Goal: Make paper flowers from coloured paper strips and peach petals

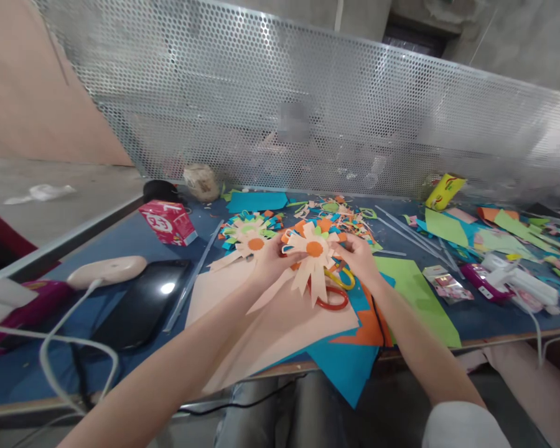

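Note:
Between my two hands is a paper flower (314,249) with peach petals, an orange round centre and peach ribbon tails hanging down. My left hand (275,256) pinches its left edge, thumb in front. At the right edge, my right hand (356,254) has its fingers closed on the petals. Below the flower, scissors (333,298) with red and yellow handles show in part, lying on peach paper sheets (270,317). Another paper flower (255,243), also peach with an orange centre, lies just left of my left hand.
A black phone (142,305), a pink box (168,222) and a white cable (51,339) lie to the left. Green paper (415,298) and a magenta device (483,283) are on the right. Paper scraps (350,218) spread before a perforated metal screen (261,93). A yellow packet (444,191) stands farther back.

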The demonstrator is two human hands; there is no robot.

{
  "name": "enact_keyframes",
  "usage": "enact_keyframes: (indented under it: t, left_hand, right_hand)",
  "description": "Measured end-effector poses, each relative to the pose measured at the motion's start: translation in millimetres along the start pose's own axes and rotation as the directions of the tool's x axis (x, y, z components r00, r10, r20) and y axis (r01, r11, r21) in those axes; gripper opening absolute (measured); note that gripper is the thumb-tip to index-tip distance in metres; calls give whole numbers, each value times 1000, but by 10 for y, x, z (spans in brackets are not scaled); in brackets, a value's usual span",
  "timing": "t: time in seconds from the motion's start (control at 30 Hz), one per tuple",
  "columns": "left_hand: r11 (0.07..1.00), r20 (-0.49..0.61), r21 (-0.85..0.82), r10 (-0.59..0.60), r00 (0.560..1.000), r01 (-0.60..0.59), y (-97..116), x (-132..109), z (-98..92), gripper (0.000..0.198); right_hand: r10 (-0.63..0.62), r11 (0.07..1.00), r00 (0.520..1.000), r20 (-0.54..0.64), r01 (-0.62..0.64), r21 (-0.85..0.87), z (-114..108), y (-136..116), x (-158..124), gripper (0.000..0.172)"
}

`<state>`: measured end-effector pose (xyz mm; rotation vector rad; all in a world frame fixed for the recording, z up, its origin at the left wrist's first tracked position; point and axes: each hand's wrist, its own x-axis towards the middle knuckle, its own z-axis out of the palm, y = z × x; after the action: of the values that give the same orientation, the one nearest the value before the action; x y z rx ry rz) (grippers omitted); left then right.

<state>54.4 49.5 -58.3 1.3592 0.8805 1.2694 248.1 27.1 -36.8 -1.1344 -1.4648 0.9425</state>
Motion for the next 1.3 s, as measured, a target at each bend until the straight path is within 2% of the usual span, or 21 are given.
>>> enact_keyframes:
  t: [0.13,0.33,0.47,0.57,0.73,0.83,1.1,1.2,1.3]
  left_hand:
    - [999,-12,-23,-40,999,39,47,-8,7,49]
    - [997,11,-54,-61,998,62,88,-25,13,47]
    - [989,20,-40,-143,990,143,78,-31,26,46]
    - [986,15,-48,-158,987,159,70,-26,29,45]
    - [990,15,-67,-120,993,120,84,-17,15,44]
    - [989,5,-106,-103,995,103,100,-21,14,47]
    - [997,-6,-74,-39,999,38,72,-16,34,53]
    - [994,46,-80,-74,996,77,60,-5,38,57]
    - [990,44,-105,-95,995,99,56,1,41,51]
  right_hand:
    - [-37,999,999,-30,36,-31,8,-22,-18,32]
    - [-44,999,999,21,45,-23,-13,-85,-42,30]
    - [-50,993,998,-27,47,-107,-17,-91,-54,30]
    - [-56,995,998,-32,53,-82,-8,-85,-51,30]
    - [-9,998,998,68,4,66,-11,-93,-27,35]
    - [18,998,995,101,-23,53,-15,-77,-18,38]
    - [-23,999,1000,-17,22,-44,-13,-18,2,28]
    - [-26,999,999,-38,25,-28,-25,-7,13,28]
    - [-11,1000,999,-41,11,-6,-27,0,20,30]
